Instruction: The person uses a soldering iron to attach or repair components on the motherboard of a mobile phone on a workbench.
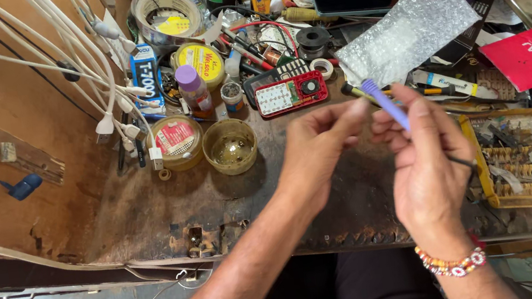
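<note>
1. slanting from upper left down to lower right, the purple-handled tool runs its long axis across the right hand, with its purple end up toward the bubble-wrap pouch and its thin dark shaft coming out below the palm toward the yellow parts tray.
2. the tool sits just left of the yellow parts tray, above the worn wooden bench.
3. the yellow parts tray holds small metal bits and strips in rows; well left of the tray, a round open tin holds a shiny residue, and beside it a second tin shows a red-and-white label inside.
4. the right hand is raised, back to the camera, fingers curled closed on the tool's handle, a beaded bracelet at the wrist.
5. the left hand comes up from below, fingers pinched narrowly together, tips close to the tool's purple end; whether they touch it cannot be told.
</note>
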